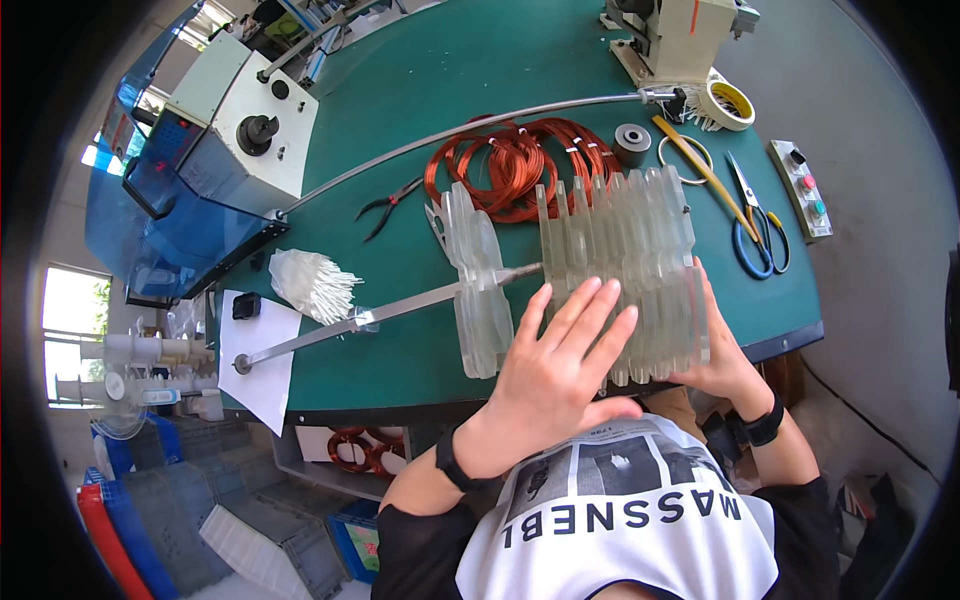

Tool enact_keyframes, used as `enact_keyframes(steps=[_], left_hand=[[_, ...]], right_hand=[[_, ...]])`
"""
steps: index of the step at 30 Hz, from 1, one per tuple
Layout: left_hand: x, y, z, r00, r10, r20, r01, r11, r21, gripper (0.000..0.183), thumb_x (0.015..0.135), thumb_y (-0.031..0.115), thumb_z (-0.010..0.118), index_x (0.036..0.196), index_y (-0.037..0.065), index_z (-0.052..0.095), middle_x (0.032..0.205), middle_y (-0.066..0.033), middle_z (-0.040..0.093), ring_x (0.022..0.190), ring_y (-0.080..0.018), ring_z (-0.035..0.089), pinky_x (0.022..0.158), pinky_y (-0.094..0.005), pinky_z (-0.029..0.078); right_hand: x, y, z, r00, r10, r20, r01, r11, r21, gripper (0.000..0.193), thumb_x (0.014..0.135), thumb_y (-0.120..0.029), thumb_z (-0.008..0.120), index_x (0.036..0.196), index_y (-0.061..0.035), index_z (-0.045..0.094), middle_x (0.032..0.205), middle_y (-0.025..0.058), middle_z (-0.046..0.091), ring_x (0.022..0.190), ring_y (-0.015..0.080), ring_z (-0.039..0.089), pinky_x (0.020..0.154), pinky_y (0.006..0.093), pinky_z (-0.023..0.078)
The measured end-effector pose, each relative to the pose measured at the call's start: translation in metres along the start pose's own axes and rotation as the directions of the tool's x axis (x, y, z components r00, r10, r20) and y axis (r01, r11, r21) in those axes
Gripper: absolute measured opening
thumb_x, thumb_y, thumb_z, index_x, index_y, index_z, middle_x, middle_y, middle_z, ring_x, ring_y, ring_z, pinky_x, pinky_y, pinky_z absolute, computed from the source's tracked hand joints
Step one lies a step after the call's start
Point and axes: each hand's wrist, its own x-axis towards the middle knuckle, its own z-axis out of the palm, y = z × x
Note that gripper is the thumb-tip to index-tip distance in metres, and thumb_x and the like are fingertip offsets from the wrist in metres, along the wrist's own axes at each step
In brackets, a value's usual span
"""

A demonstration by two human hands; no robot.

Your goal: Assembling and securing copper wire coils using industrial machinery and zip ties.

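Observation:
A row of clear, ribbed plastic plates [620, 235] stands at the table's front edge, close to my body. My left hand [570, 375] lies against the row's near left face, fingers stretched out and apart. Cupped round the row's right end, my right hand [728, 365] holds it, with some fingers hidden behind and under the plates. To the left, a separate pair of similar plates [478, 285] sits on a metal bar [400, 305]. The bar's narrow end reaches the larger row; a round disc [242, 364] caps its other end.
Behind the plates lie coils of copper wire [510, 165] and a grey metal roller [632, 143]. Scissors [757, 235] and a button box [803, 190] are at right. Pliers [385, 210], white sticks in a bag [320, 285] and a blue-covered machine [215, 150] are at left. A long rod [450, 132] crosses the table.

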Motion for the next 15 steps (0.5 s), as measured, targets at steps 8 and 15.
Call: enact_keyframes(steps=[8, 15], left_hand=[[-0.120, -0.193, -0.027, 0.700, -0.614, -0.363, 0.677, 0.734, 0.064, 0.045, 0.098, 0.035, 0.039, 0.089, -0.002, 0.064, 0.088, -0.0172, 0.062, 0.086, -0.0335, 0.056, 0.082, -0.0412, 0.039], [-0.147, -0.217, -0.024, 0.715, -0.657, -0.239, 0.679, 0.734, 0.015, 0.053, 0.099, 0.029, 0.033, 0.065, 0.000, 0.062, 0.063, -0.0130, 0.058, 0.066, -0.0316, 0.054, 0.071, -0.0400, 0.036]], right_hand=[[0.006, -0.017, -0.007, 0.966, 0.259, -0.005, -0.199, 0.754, 0.626, 0.109, 0.070, -0.064, 0.066, 0.144, 0.0010, 0.020, 0.145, 0.0133, 0.030, 0.136, 0.0231, 0.027, 0.110, 0.0364, 0.021], [0.015, -0.025, -0.006, 0.932, 0.359, -0.043, -0.272, 0.773, 0.573, 0.088, 0.076, -0.045, 0.066, 0.140, 0.0024, 0.031, 0.138, 0.0130, 0.042, 0.130, 0.0222, 0.036, 0.106, 0.0346, 0.027]])
